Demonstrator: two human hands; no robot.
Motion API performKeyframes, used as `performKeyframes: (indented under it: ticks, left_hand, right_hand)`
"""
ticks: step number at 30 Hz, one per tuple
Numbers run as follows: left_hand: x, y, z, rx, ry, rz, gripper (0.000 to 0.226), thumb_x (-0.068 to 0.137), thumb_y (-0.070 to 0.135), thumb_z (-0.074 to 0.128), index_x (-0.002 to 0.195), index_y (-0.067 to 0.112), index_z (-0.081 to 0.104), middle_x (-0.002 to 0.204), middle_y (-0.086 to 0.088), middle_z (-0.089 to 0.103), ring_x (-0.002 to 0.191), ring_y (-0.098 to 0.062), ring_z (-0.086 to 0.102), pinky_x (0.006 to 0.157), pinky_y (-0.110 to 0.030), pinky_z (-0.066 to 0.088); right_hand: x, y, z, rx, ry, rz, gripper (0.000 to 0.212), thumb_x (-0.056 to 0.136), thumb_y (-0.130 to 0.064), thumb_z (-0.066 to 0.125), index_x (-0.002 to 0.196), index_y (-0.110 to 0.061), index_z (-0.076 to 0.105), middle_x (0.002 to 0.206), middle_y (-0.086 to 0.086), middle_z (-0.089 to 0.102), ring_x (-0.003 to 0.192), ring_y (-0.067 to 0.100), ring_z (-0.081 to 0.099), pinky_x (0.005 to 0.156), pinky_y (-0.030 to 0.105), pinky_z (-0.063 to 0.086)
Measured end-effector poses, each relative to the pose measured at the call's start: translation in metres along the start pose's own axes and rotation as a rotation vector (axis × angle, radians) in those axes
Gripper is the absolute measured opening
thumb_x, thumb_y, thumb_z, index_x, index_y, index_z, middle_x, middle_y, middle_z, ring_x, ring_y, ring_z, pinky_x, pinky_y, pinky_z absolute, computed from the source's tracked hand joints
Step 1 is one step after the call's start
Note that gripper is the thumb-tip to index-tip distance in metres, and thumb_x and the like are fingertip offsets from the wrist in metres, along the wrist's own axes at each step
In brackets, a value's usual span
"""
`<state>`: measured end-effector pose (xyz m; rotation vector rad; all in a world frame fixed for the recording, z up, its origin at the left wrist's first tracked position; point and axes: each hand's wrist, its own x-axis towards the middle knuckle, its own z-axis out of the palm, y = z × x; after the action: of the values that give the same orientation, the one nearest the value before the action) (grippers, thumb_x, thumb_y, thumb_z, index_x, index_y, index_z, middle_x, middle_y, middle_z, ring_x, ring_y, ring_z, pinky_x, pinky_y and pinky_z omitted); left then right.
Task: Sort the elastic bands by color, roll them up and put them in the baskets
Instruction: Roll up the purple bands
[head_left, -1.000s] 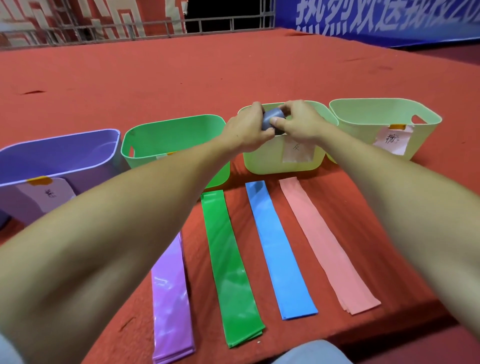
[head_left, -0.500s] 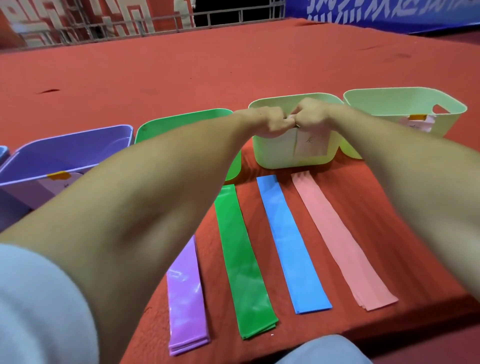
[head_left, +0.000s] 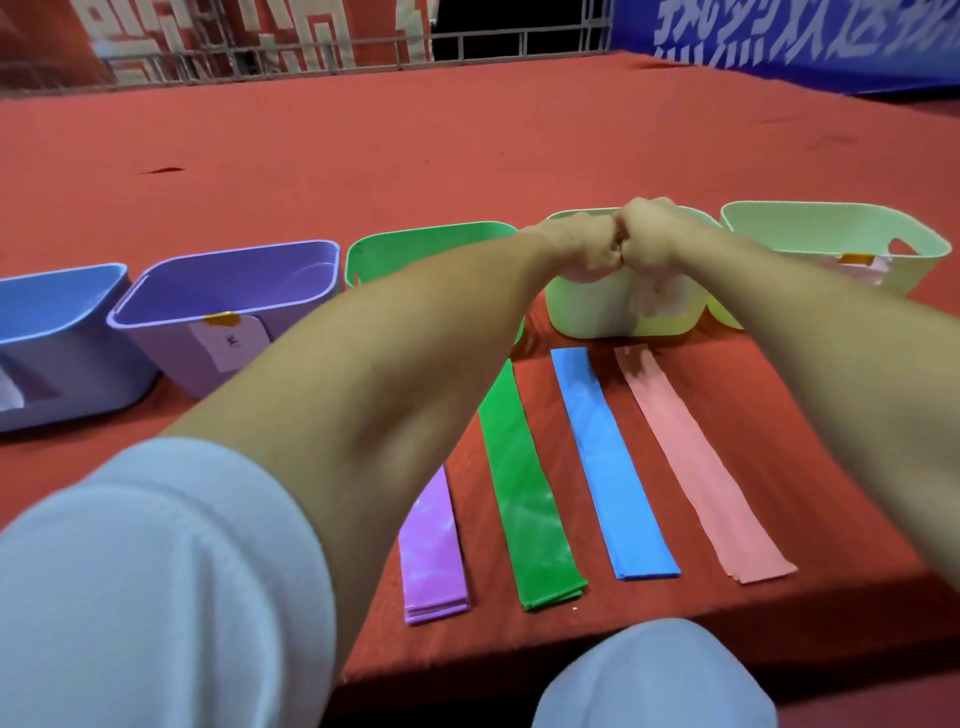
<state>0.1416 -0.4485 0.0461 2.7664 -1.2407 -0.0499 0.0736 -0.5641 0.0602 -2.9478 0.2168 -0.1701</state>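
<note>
Bands: purple (head_left: 434, 551), green (head_left: 524, 493), blue (head_left: 608, 462), pink (head_left: 696, 457) flat on the table (head_left: 467, 145). My left hand (head_left: 582, 249) and right hand (head_left: 652, 239) are curled together over the pale green basket (head_left: 587, 306); contents hidden. I'd let go low inside.

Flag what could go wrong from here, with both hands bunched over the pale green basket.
Both the left hand and right hand hide whatever they hold above the pale green basket, so a rolled band might uncurl on release. The left forearm also passes low over the green band and purple band and could drag them.
</note>
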Motion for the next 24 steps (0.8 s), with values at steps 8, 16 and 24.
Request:
performKeyframes:
  ticks: [8,16,24]
  left_hand:
    - [-0.089,0.005,-0.035,0.126,0.164,-0.020,0.035,0.096,0.034,0.051,0.122,0.018,0.067,0.127,-0.010,0.072,0.117,-0.035,0.065,0.074,-0.037,0.041]
    - [-0.237,-0.035,-0.037,-0.047,0.347,-0.072,0.028,0.088,0.036,0.050,0.101,0.029,0.074,0.093,0.013,0.074,0.093,-0.028,0.066,0.074,-0.045,0.057]
    - [-0.340,-0.064,0.037,-0.313,0.529,-0.159,0.027,0.089,0.040,0.055,0.098,0.029,0.078,0.089,0.015,0.075,0.081,-0.010,0.070,0.074,-0.043,0.060]
  right_hand:
    - [-0.045,-0.052,-0.017,0.010,0.058,-0.085,0.017,0.086,0.001,0.052,0.095,-0.005,0.065,0.101,0.025,0.067,0.086,0.041,0.058,0.073,0.043,0.049]
    - [-0.114,-0.131,0.011,0.238,0.190,-0.321,0.035,0.088,-0.013,0.052,0.117,-0.016,0.072,0.120,0.008,0.075,0.115,0.032,0.067,0.096,0.046,0.054]
    - [-0.180,-0.169,0.076,0.569,0.142,-0.454,0.028,0.096,-0.010,0.063,0.121,-0.014,0.074,0.112,-0.003,0.078,0.102,0.009,0.071,0.093,0.026,0.056]
